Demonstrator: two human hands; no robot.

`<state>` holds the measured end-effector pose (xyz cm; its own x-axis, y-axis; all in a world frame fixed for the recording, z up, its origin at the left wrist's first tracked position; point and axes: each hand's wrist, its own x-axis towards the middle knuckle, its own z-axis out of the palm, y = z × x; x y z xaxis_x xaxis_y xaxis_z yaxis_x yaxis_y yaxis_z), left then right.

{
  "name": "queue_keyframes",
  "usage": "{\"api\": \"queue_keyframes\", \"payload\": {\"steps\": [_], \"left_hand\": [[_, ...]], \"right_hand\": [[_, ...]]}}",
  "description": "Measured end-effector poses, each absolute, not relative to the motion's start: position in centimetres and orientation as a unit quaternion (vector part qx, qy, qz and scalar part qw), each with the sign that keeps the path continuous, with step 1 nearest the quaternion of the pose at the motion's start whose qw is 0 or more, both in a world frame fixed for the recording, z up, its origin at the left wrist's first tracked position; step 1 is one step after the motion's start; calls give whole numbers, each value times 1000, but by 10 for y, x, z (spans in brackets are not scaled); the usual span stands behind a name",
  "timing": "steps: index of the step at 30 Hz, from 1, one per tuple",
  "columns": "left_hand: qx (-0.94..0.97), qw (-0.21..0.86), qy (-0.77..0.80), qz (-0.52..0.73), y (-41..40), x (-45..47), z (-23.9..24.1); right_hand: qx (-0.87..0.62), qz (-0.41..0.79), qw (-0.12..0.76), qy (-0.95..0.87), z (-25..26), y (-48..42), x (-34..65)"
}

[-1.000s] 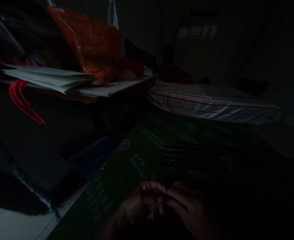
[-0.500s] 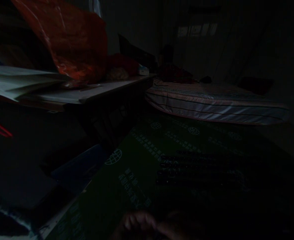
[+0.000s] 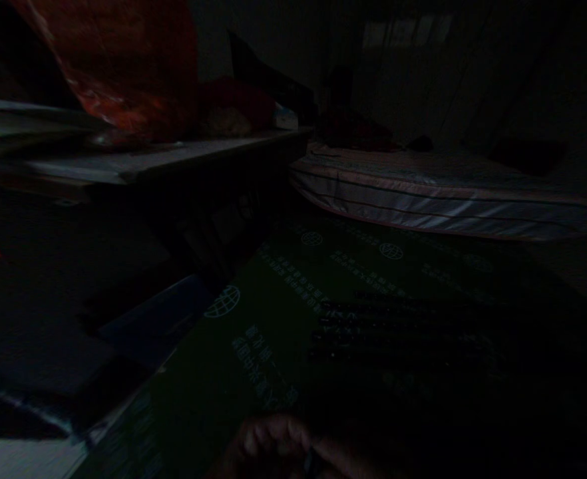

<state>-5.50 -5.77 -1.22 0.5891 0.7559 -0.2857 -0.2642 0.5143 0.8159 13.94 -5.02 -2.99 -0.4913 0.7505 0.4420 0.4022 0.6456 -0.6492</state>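
At the bottom edge my left hand (image 3: 268, 439) is closed, its fingers curled inward. Close against it on the right is my right hand (image 3: 341, 459), mostly lost in the dark, its fingers pinched together. A small dark object (image 3: 311, 460) shows between the two hands; its kind cannot be made out. Beyond them, several long dark strips (image 3: 363, 322) with small light spots lie side by side on a green board (image 3: 273, 319) printed with white globes and writing.
A striped mattress (image 3: 423, 199) lies across the far end of the board. To the left stands a table (image 3: 184, 156) bearing an orange plastic bag (image 3: 128, 73) and a small box (image 3: 286, 118). Below it is a dark blue panel (image 3: 154, 319). The room is very dim.
The view has tipped slightly, so the table and mattress sit higher. My hands stay together at the bottom edge, and the small dark object between them shows more clearly.
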Motion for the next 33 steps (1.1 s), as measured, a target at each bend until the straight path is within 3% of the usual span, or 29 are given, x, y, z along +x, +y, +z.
{"api": "queue_keyframes", "payload": {"steps": [8,33], "left_hand": [[316,829,298,352,-61,-35,-10],[348,849,284,278,-62,-36,0]], "right_hand": [[-389,247,401,-791,16,-72,152],[-335,318,384,-799,18,-80,156]]}}
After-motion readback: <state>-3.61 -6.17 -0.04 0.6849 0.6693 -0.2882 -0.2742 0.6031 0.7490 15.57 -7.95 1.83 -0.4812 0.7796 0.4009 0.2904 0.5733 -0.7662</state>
